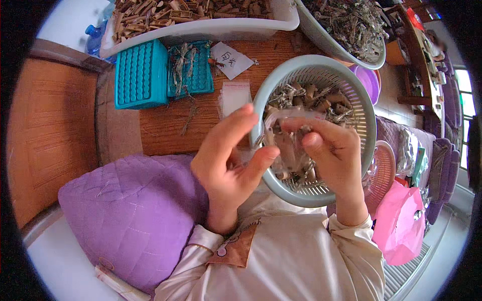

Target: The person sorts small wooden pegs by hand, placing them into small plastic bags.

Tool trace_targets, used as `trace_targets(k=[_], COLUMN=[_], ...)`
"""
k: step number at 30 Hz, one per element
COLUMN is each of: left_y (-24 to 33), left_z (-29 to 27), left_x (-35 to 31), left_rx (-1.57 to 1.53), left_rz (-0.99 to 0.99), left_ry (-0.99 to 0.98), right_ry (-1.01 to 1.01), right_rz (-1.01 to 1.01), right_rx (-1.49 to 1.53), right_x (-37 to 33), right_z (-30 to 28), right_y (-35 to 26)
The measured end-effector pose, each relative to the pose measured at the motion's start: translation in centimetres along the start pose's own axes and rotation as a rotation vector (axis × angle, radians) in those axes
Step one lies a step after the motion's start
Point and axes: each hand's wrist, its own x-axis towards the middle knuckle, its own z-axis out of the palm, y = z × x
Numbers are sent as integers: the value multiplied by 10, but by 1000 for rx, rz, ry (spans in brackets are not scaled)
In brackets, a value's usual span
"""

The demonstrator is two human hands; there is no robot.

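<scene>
Over a grey-green plastic basket (369, 150), my right hand (339, 155) is closed, thumb and forefinger pinched at a small clear plastic bag (287, 150). Brownish shapes show through the bag; whether they lie inside or behind it I cannot tell. My left hand (226, 158) is beside the bag with thumb and forefinger apart, the thumb tip close to its edge. Its other fingers are partly hidden. Short brown tube-like pieces (321, 103) and tangled silvery, wiry bundles lie in the basket.
Left of the basket are flat clear bags (235, 98), a white paper slip (232, 60) and teal ridged trays (142, 75). Behind stands a white bin (201, 31) of brown pieces; a second basket (331, 42) holds wiry bundles. A purple quilted cushion (130, 215) is at my left.
</scene>
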Motion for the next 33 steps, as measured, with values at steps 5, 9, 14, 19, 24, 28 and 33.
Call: trace_targets(k=[5,9,14,19,24,28,33], left_y=[5,4,-9,-43,-30,-10,2], left_z=[-3,-5,-6,-15,-18,2,2], left_x=[7,5,8,15,14,-8,2], left_rx=[232,306,65,-48,-374,-502,-423], left_rz=[531,415,254,-62,-265,-256,-97], left_ry=[-41,-201,-285,275,298,-64,-257], right_ry=[-29,-27,39,49,106,124,-46], right_rz=[-373,-472,-583,-568,-407,-438,-357], right_rx=[-127,-400,-672,-550,-132,116,211], right_x=[-4,-9,-11,-13,-13,-12,-16], right_z=[10,12,18,14,8,2,-2], right_y=[0,4,4,-8,-1,10,4])
